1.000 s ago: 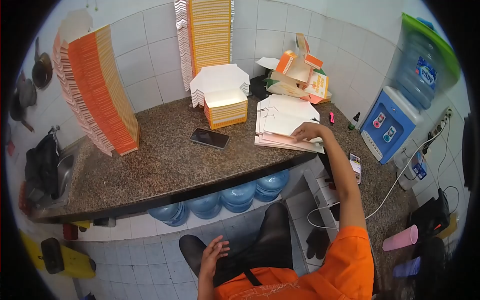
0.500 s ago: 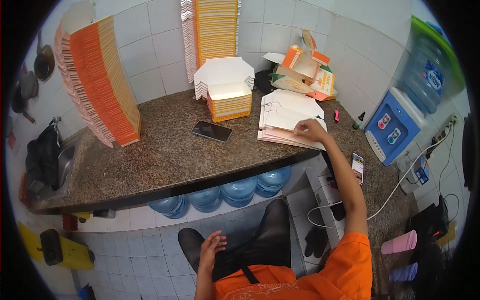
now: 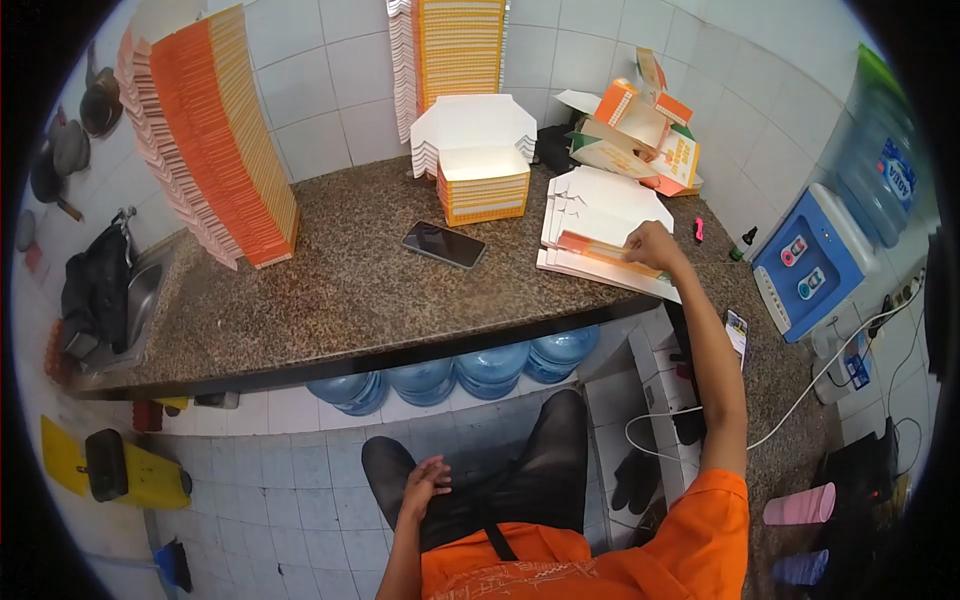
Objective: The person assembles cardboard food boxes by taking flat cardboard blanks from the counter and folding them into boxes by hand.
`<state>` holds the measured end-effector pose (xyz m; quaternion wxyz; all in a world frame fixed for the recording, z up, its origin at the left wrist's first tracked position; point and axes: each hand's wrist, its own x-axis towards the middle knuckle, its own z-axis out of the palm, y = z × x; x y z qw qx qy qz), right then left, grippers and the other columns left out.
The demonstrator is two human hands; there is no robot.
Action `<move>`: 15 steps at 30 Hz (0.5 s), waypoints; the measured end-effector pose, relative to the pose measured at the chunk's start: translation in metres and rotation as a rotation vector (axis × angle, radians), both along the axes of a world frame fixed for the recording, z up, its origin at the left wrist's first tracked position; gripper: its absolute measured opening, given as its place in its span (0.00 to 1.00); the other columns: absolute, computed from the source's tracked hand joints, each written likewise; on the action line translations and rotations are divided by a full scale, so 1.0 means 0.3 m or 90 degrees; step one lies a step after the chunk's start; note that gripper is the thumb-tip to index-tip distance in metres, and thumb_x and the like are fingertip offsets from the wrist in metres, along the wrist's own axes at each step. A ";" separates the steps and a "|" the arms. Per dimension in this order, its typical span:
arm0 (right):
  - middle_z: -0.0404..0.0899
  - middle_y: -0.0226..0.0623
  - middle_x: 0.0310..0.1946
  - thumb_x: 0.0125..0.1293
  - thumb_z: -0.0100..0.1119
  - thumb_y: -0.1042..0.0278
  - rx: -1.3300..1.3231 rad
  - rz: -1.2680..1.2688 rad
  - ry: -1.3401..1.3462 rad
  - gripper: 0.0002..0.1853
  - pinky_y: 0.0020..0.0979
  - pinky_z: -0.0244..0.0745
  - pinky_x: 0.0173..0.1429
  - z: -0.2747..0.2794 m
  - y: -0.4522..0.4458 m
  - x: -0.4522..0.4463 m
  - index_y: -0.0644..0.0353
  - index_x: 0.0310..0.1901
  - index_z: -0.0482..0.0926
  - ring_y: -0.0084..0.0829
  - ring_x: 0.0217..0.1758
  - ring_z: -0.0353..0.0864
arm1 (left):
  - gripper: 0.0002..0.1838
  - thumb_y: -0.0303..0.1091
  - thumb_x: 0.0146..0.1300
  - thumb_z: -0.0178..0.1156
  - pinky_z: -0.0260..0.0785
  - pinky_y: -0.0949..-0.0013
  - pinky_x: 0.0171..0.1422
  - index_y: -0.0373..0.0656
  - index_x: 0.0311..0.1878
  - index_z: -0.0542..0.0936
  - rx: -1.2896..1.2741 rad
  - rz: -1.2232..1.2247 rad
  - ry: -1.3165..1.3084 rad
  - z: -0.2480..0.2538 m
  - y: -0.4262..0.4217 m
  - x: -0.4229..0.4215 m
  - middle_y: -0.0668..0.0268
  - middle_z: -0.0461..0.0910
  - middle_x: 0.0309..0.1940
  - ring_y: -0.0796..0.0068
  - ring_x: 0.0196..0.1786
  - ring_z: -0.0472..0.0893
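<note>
My right hand (image 3: 652,248) is closed on the near edge of the top flat cardboard box (image 3: 612,205), which lies on a pile of white unfolded boxes. Part of that edge is turned up, so an orange printed strip shows. My fingertips are partly hidden. Over my lap, my left hand (image 3: 428,482) hangs with its fingers apart, holding nothing. Left of the pile stands a stack of nested, part-folded boxes (image 3: 485,195) with yellow and orange sides and white lids raised.
A dark phone (image 3: 444,244) lies on the granite counter (image 3: 350,310). Tall box stacks (image 3: 215,140) lean at the left and back (image 3: 460,50). Crumpled cartons (image 3: 640,130) sit in the corner. A blue water dispenser (image 3: 815,265) and a white cable (image 3: 790,400) are at right.
My right hand has turned up the near edge of the top flat box, exposing its orange printed side. The view has shifted slightly; my left hand stays over my lap.
</note>
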<state>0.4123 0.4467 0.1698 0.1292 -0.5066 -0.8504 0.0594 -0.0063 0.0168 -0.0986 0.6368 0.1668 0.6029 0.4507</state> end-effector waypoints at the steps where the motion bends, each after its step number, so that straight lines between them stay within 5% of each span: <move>1: 0.86 0.44 0.26 0.39 0.78 0.57 0.019 -0.021 0.012 0.16 0.38 0.79 0.40 -0.005 0.009 0.000 0.58 0.29 0.89 0.43 0.29 0.84 | 0.20 0.40 0.76 0.57 0.76 0.68 0.57 0.38 0.64 0.76 -0.005 0.007 -0.003 0.050 0.011 0.009 0.62 0.82 0.48 0.72 0.47 0.81; 3: 0.80 0.41 0.19 0.37 0.81 0.51 0.095 -0.023 0.033 0.21 0.39 0.71 0.31 0.005 -0.004 -0.003 0.60 0.21 0.83 0.35 0.22 0.76 | 0.19 0.42 0.76 0.57 0.75 0.69 0.57 0.38 0.61 0.78 0.194 -0.089 0.065 0.178 0.029 0.027 0.61 0.82 0.46 0.73 0.48 0.81; 5: 0.60 0.29 0.13 0.46 0.81 0.49 0.036 -0.036 0.027 0.30 0.36 0.57 0.27 0.006 0.020 0.005 0.61 0.16 0.66 0.23 0.20 0.59 | 0.20 0.44 0.75 0.58 0.73 0.69 0.57 0.36 0.57 0.80 0.346 -0.096 0.007 0.409 0.061 0.049 0.60 0.83 0.45 0.73 0.50 0.81; 7: 0.55 0.23 0.17 0.56 0.75 0.45 -0.012 -0.058 0.061 0.33 0.35 0.51 0.27 -0.026 0.031 0.008 0.56 0.16 0.61 0.19 0.24 0.54 | 0.23 0.48 0.74 0.58 0.71 0.65 0.58 0.34 0.55 0.81 0.660 -0.117 -0.014 0.677 0.066 0.056 0.57 0.83 0.46 0.68 0.51 0.81; 9: 0.55 0.20 0.17 0.65 0.69 0.46 -0.043 -0.116 0.141 0.32 0.33 0.51 0.27 -0.069 0.041 0.006 0.55 0.16 0.60 0.18 0.24 0.54 | 0.36 0.63 0.73 0.51 0.70 0.55 0.58 0.31 0.56 0.79 0.951 -0.089 -0.144 0.921 0.055 0.086 0.49 0.82 0.48 0.55 0.50 0.80; 11: 0.60 0.20 0.20 0.70 0.65 0.52 -0.003 -0.093 0.108 0.26 0.31 0.55 0.28 -0.118 0.101 0.050 0.58 0.19 0.68 0.17 0.27 0.57 | 0.41 0.68 0.73 0.43 0.68 0.53 0.56 0.30 0.54 0.79 1.175 0.057 -0.257 1.116 0.047 0.170 0.40 0.76 0.57 0.51 0.50 0.79; 13: 0.75 0.24 0.26 0.70 0.64 0.57 -0.084 0.070 0.242 0.16 0.29 0.67 0.35 -0.102 0.058 0.003 0.64 0.33 0.81 0.17 0.32 0.69 | 0.48 0.76 0.67 0.45 0.66 0.55 0.59 0.30 0.57 0.76 1.267 0.021 -0.367 1.227 0.058 0.168 0.42 0.76 0.54 0.55 0.53 0.77; 15: 0.86 0.32 0.42 0.71 0.60 0.63 0.009 0.173 0.128 0.14 0.29 0.75 0.48 -0.079 0.037 0.004 0.64 0.51 0.83 0.26 0.45 0.81 | 0.47 0.75 0.68 0.45 0.67 0.55 0.59 0.31 0.57 0.76 1.294 0.004 -0.399 1.259 0.051 0.185 0.43 0.76 0.53 0.55 0.53 0.78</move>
